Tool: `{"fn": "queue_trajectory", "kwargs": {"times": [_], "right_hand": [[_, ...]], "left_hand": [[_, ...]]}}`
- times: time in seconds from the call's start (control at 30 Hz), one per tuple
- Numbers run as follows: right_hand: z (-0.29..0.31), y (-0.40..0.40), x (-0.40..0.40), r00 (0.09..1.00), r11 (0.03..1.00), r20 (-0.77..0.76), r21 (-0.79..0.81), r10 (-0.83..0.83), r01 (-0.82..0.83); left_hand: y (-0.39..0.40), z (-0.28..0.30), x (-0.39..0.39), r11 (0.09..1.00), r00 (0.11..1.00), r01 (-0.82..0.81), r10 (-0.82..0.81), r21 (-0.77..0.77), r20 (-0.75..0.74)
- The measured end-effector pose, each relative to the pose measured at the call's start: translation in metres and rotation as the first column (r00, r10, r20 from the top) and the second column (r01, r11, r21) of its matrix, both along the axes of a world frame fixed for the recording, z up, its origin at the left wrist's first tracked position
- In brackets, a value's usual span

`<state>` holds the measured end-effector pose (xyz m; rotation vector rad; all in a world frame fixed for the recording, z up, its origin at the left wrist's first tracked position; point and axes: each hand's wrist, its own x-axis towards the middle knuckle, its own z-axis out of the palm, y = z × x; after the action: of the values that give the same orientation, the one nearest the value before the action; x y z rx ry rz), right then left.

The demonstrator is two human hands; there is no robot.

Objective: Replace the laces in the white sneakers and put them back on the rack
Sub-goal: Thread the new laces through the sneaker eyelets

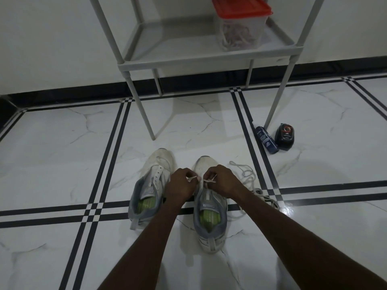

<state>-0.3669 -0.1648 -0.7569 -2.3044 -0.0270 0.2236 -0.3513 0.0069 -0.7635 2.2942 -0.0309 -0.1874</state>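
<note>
Two white sneakers with grey collars and green insoles stand side by side on the tiled floor, toes pointing away from me. The left sneaker (151,185) has bare eyelets and no lace. Over the right sneaker (210,214), my left hand (181,184) pinches one end of a white lace (193,178) and my right hand (222,181) pinches the other end. Both hands sit above the shoe's front eyelets and hide them. A loose white lace (248,178) lies on the floor to the right of that shoe.
A grey rack (188,59) stands behind the shoes; its low shelf carries a clear box with a red lid (240,28) holding laces. A dark blue bottle (267,140) and a black container (284,136) lie by the rack's right front leg.
</note>
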Motion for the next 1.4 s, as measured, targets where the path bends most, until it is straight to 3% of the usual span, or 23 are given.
{"fn": "queue_trajectory", "kwargs": {"times": [0.3, 0.63, 0.7, 0.77, 0.83, 0.9, 0.97, 1.03, 1.07, 1.13, 1.2, 1.27, 1.33, 1.4], "right_hand": [[0.021, -0.023, 0.007, 0.995, 0.998, -0.101, -0.065, 0.018, -0.025], [0.022, -0.023, 0.003, 0.981, 0.996, -0.171, -0.035, -0.089, 0.084], [0.024, -0.029, 0.004, 0.973, 0.996, -0.211, -0.029, -0.09, 0.085], [0.028, -0.036, 0.003, 0.965, 0.992, -0.241, 0.045, -0.106, 0.12], [0.036, -0.043, 0.003, 0.954, 0.963, -0.265, 0.188, -0.137, 0.191], [0.049, -0.046, 0.004, 0.941, 0.902, -0.295, 0.342, -0.163, 0.263], [0.063, -0.05, 0.008, 0.936, 0.85, -0.305, 0.434, -0.174, 0.299], [0.074, -0.053, 0.011, 0.943, 0.862, -0.291, 0.424, -0.162, 0.279], [0.08, -0.055, 0.012, 0.948, 0.882, -0.281, 0.396, -0.149, 0.256], [0.086, -0.058, 0.012, 0.955, 0.917, -0.265, 0.335, -0.13, 0.218], [0.09, -0.06, 0.012, 0.96, 0.936, -0.251, 0.293, -0.123, 0.197], [0.091, -0.059, 0.011, 0.965, 0.944, -0.241, 0.279, -0.108, 0.175], [0.093, -0.056, 0.011, 0.968, 0.942, -0.24, 0.305, -0.066, 0.14], [0.094, -0.052, 0.011, 0.973, 0.936, -0.231, 0.337, -0.025, 0.105]], "left_hand": [[0.002, -0.001, -0.003, 0.993, 0.996, -0.086, 0.083, -0.081, -0.044], [0.0, 0.009, -0.006, 0.988, 0.991, -0.123, 0.117, -0.099, -0.065], [-0.001, 0.009, -0.007, 0.987, 0.992, -0.126, 0.123, -0.096, -0.042], [-0.002, 0.012, -0.005, 0.993, 0.992, -0.104, 0.107, -0.05, 0.071], [-0.006, 0.019, 0.002, 0.999, 0.984, -0.033, 0.039, -0.036, 0.172], [-0.013, 0.03, 0.01, 0.982, 0.976, 0.161, -0.143, -0.1, 0.163], [-0.027, 0.049, 0.013, 0.923, 0.948, 0.315, -0.317, -0.223, 0.024], [-0.041, 0.063, 0.015, 0.871, 0.922, 0.305, -0.371, -0.386, -0.109], [-0.044, 0.064, 0.017, 0.867, 0.933, 0.26, -0.339, -0.425, -0.119], [-0.039, 0.059, 0.022, 0.914, 0.992, 0.098, -0.122, -0.393, -0.037], [-0.023, 0.047, 0.028, 0.96, 0.984, -0.143, 0.163, -0.242, 0.067], [-0.011, 0.044, 0.024, 0.961, 0.951, -0.251, 0.268, -0.12, 0.157], [-0.013, 0.048, 0.021, 0.968, 0.993, -0.024, 0.052, -0.25, 0.106], [-0.025, 0.061, 0.015, 0.908, 0.971, 0.207, -0.235, -0.363, -0.034]]}}
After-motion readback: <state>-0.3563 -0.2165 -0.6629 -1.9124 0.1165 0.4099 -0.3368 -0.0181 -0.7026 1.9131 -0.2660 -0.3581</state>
